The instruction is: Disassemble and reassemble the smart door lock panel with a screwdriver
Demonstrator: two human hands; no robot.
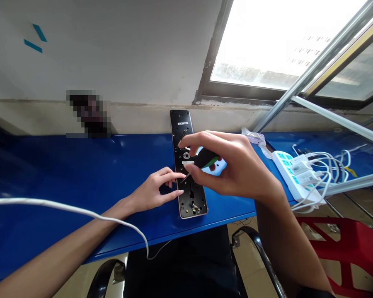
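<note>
Blue table [81, 165] against a plaster wall [112, 54], window [267, 41] far right. Black lock faceplate [192, 203], gold-edged, lies lengthwise mid-table, its far end by the wall. Left hand [152, 190]: fingers loosely spread, fingertips on the plate. Right hand [236, 169]: thumb and fingers pinch a black-handled screwdriver [205, 160] over the plate, tip angled down-left; contact with the plate hard to confirm. White power strip [294, 174], plugged with white cables [326, 165], sits right.

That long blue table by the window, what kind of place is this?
It looks like a small workshop: a black door-lock panel lies on the glossy blue table, and a white power strip holds many plugged-in cables.
</note>
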